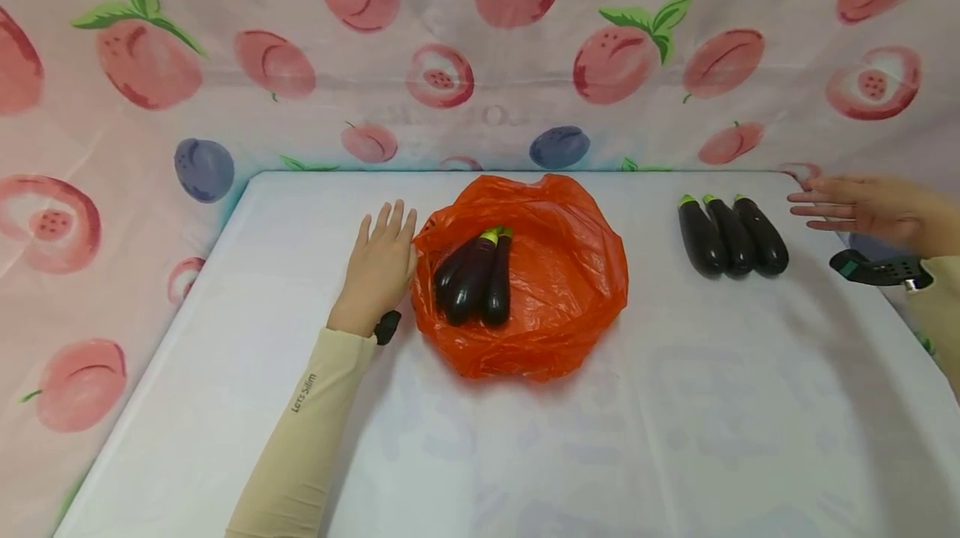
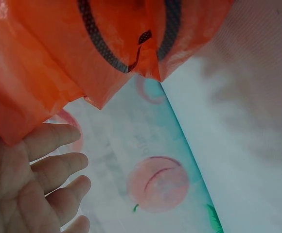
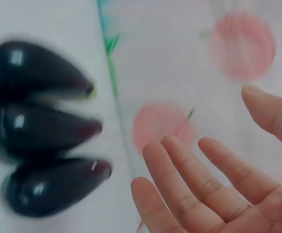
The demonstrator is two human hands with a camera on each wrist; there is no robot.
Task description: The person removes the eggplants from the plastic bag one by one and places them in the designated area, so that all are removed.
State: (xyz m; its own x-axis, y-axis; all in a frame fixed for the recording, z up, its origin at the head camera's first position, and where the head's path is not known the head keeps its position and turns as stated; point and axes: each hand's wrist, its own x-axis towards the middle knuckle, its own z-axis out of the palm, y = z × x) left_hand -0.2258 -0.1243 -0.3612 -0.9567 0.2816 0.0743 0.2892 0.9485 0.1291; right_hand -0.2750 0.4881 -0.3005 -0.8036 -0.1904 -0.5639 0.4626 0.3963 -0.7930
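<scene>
A red plastic bag (image 1: 558, 271) lies with its mouth spread wide in the middle of the table. Several dark eggplants (image 1: 471, 280) rest inside it, toward its left side. My left hand (image 1: 380, 267) is at the bag's left edge with straight fingers; in the left wrist view the bag (image 2: 39, 63) hangs right beside the fingers. Three more eggplants (image 1: 737, 238) lie side by side at the right, green stem ends pointing away. My right hand (image 1: 870, 205) is held to the right of them, fingers extended and nothing in it. The right wrist view shows the same eggplants (image 3: 39, 126) apart from that hand.
The white table (image 1: 712, 421) ends at a back edge against a fruit-printed cloth (image 1: 510, 122), which also hangs along the left side. A black wrist strap (image 1: 877, 269) is on the right wrist.
</scene>
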